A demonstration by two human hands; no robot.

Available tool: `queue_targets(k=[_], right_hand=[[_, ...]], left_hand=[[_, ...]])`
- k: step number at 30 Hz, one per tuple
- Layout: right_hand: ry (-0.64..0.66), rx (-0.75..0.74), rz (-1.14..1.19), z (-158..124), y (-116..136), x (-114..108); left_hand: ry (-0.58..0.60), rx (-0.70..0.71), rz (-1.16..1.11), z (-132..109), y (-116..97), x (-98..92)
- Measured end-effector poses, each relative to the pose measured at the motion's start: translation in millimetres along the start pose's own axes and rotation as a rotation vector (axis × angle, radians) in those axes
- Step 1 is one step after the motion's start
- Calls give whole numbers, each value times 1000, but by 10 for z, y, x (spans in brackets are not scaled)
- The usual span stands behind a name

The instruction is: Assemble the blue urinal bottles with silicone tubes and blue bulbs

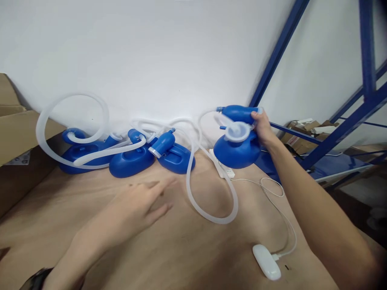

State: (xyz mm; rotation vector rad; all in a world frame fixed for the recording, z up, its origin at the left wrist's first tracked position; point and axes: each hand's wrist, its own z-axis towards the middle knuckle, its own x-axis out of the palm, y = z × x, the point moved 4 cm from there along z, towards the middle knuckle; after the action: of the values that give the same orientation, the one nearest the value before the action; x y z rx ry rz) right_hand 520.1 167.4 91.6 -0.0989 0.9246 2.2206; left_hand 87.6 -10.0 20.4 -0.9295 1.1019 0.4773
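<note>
My right hand (262, 127) is closed around a blue plastic urinal bottle (237, 151), at the right near the wall. Its blue hand-held funnel (237, 112) is held up against the bottle in the same hand, and a round translucent cap (237, 132) faces me. From the funnel a translucent hose (211, 217) runs left and loops down onto the table. My left hand (145, 205), slightly blurred, hovers over the table with fingers stretched out and nothing in it. Behind it lie three similar bottles: a left one (68, 163), a middle one (130, 165) and a right one (178, 159).
A cardboard box (24, 135) stands at the left. On the wooden table (193, 253) are a white device (266, 262) with a cable and a white power strip (222, 165) against the wall. A blue metal frame (278, 52) rises at the right.
</note>
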Motion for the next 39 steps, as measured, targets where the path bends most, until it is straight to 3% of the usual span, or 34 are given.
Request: queue_targets(k=[2, 5, 7, 10, 13, 15, 19, 22, 25, 34, 37, 39], right_hand=[[3, 43, 8, -174, -47, 20], [-105, 93, 5, -407, -8, 51], [-139, 132, 30, -525, 114, 108], [-67, 133, 48, -683, 420, 242], [49, 222, 97, -901, 677, 391], [91, 275, 140, -1071, 788, 478], [118, 274, 202, -1311, 888, 624], [77, 221, 141, -1338, 890, 696], [58, 174, 27, -1311, 857, 759], [26, 119, -45, -1399, 808, 775], [44, 11, -193, -1459, 877, 763], [70, -56, -297, -1511, 914, 794]], left_hand=[[-86, -24, -221, 350, -125, -6], [-139, -44, -468, 950, -313, 166], [-234, -14, -561, 1311, -413, 317], [-429, -29, -741, 1685, -449, 501], [-575, -113, -1027, 1856, -381, 617], [-667, -219, -1090, 1888, -323, 660], [-892, -266, -966, 1865, -348, 631], [-1023, -329, -717, 1787, -431, 547], [-991, -372, -587, 1724, -462, 480], [-592, -195, -760, 1599, -533, 329], [-493, -215, -757, 1593, -517, 364], [-511, -257, -778, 1631, -444, 444]])
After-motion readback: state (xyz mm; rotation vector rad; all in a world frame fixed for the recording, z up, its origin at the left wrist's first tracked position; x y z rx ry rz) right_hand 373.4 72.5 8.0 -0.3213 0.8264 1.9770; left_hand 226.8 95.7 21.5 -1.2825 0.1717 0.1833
